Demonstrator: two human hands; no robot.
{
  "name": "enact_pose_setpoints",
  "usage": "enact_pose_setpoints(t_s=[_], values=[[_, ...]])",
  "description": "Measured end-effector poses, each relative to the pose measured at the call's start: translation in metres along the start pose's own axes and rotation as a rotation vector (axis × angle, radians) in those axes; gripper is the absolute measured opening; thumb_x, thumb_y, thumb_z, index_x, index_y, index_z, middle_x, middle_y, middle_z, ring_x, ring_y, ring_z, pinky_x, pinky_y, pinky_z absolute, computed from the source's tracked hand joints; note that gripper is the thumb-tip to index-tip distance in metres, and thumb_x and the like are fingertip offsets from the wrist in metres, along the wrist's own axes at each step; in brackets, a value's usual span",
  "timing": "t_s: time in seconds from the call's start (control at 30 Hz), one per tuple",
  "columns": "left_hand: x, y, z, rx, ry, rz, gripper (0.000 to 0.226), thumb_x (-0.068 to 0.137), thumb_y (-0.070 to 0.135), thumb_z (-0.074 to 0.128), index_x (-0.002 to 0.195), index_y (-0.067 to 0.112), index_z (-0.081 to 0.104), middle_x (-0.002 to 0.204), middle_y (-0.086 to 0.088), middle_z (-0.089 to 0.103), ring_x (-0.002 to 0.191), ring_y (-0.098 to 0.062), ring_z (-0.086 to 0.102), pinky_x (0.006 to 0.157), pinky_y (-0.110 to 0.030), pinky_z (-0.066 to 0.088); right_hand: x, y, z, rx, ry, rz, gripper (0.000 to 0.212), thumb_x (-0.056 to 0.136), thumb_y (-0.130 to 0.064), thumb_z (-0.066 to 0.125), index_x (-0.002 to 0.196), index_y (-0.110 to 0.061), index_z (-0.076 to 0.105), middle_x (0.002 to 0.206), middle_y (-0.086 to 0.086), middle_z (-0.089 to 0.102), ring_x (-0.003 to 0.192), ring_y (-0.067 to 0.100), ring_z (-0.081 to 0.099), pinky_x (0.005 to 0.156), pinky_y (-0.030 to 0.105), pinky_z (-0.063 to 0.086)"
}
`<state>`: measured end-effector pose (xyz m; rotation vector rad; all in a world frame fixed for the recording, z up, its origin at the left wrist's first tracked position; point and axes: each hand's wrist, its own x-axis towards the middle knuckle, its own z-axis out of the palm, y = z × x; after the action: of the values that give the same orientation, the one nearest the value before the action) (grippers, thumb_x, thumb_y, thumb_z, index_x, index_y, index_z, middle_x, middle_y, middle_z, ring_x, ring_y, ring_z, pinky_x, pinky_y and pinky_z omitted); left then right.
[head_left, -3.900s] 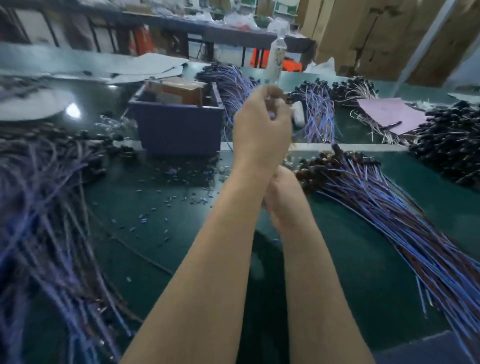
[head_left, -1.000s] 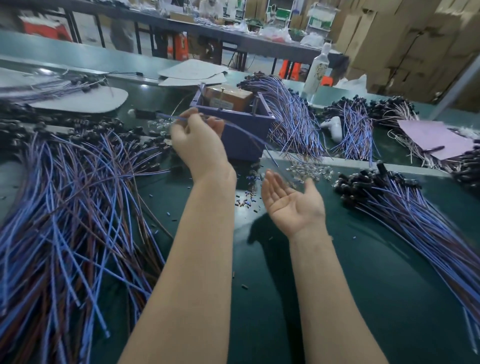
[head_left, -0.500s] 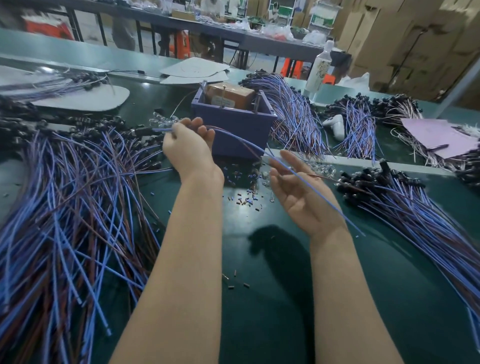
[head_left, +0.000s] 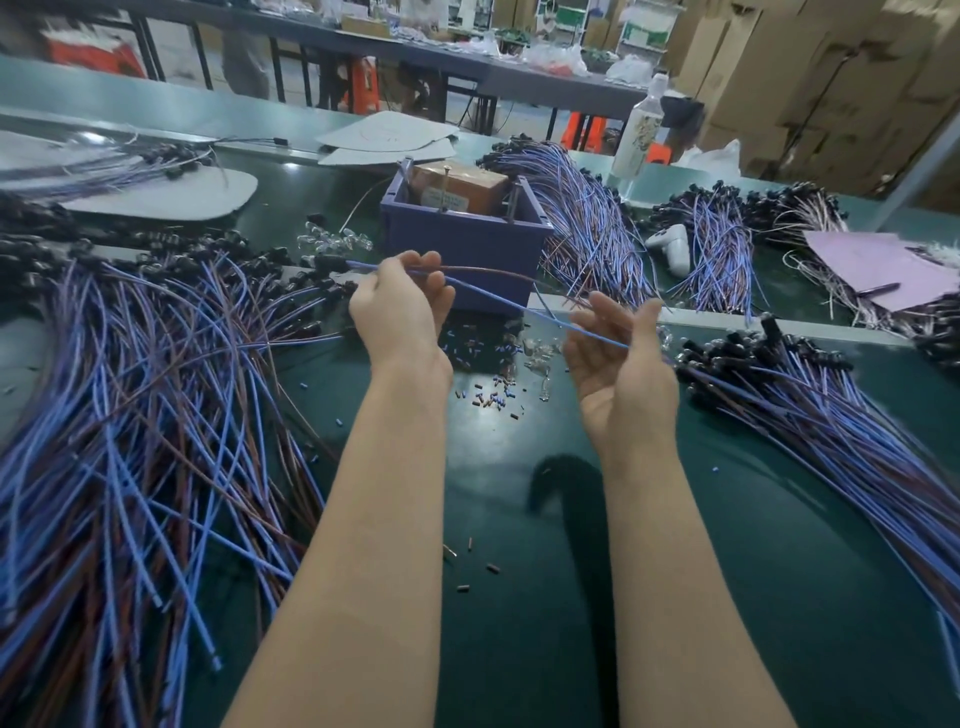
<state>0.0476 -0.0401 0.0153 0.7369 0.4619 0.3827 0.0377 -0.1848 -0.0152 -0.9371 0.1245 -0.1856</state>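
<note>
Blue-brown wire pair looks light & floppy, slick jacket: our left hand pinches it, right hand half-open w/ wire just lying across it. We'd grip near the tip.

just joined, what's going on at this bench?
A person is handling a single blue-and-brown wire above the green bench. The left hand pinches it near one end; the other end lies across the half-open right hand, palm up. A heap of like wires lies at the left, another heap at the right, with a purple bin behind.
</note>
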Motion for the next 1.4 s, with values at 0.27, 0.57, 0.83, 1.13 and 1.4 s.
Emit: enact_pose_setpoints(t_s=[0.27, 0.57, 0.83, 1.13, 1.4], values=[[0.011, -0.008, 0.002, 0.143, 0.052, 0.084, 0.044, 0.090, 0.003, 0.052, 0.132, 0.003, 0.037, 0.116, -0.013, 0.050, 0.078, -0.013, 0.054, 0.073, -0.021, 0.052, -0.006, -0.042, 0.007, 0.154, 0.004, -0.354, 0.069, 0.101, -0.048, 0.026, 0.042, -0.017, 0.044, 0.055, 0.005, 0.058, 0.064, 0.021, 0.062, 0.066, 0.029, 0.053], [-0.018, -0.023, 0.022, 1.262, -0.799, 0.489, 0.030, 0.099, 0.028, 0.046, 0.115, 0.009, 0.062, 0.113, -0.007, 0.067, 0.103, -0.021, 0.062, 0.094, -0.030, 0.046, 0.003, 0.011, 0.020, -0.189, 0.134, 0.004, 0.059, 0.099, -0.049, 0.030, 0.058, -0.017, 0.059, 0.056, -0.006, 0.064, 0.066, 0.012, 0.061, 0.066, 0.027, 0.050], [-0.008, -0.048, 0.001, 1.303, -0.843, 0.353, 0.027, 0.098, 0.022, 0.048, 0.121, 0.014, 0.059, 0.096, -0.006, 0.068, 0.081, -0.020, 0.062, 0.065, -0.018, 0.039, 0.013, 0.022, 0.001, -0.300, 0.121, 0.062, 0.032, 0.100, -0.028, 0.044, 0.075, -0.013, 0.056, 0.060, -0.003, 0.061, 0.048, 0.008, 0.054, 0.044, 0.017, 0.042], [0.003, -0.047, -0.017, 1.483, -0.603, 0.467, 0.024, 0.097, 0.027, 0.047, 0.103, 0.015, 0.068, 0.098, -0.006, 0.069, 0.096, -0.027, 0.059, 0.086, -0.034, 0.048, 0.015, 0.021, -0.010, -0.231, 0.140, -0.004, 0.025, 0.098, -0.014, 0.048, 0.075, -0.008, 0.056, 0.067, 0.003, 0.052, 0.041, 0.000, 0.052, 0.046, 0.013, 0.047], [-0.002, -0.054, -0.015, 1.364, -0.760, 0.426, 0.020, 0.097, 0.015, 0.046, 0.084, 0.014, 0.061, 0.079, -0.002, 0.064, 0.068, -0.016, 0.053, 0.063, -0.026, 0.037, 0.013, 0.022, -0.008, -0.290, 0.057, -0.004, 0.019, 0.096, -0.017, 0.054, 0.082, -0.012, 0.066, 0.068, -0.001, 0.054, 0.041, 0.003, 0.037, 0.041, 0.013, 0.032]])
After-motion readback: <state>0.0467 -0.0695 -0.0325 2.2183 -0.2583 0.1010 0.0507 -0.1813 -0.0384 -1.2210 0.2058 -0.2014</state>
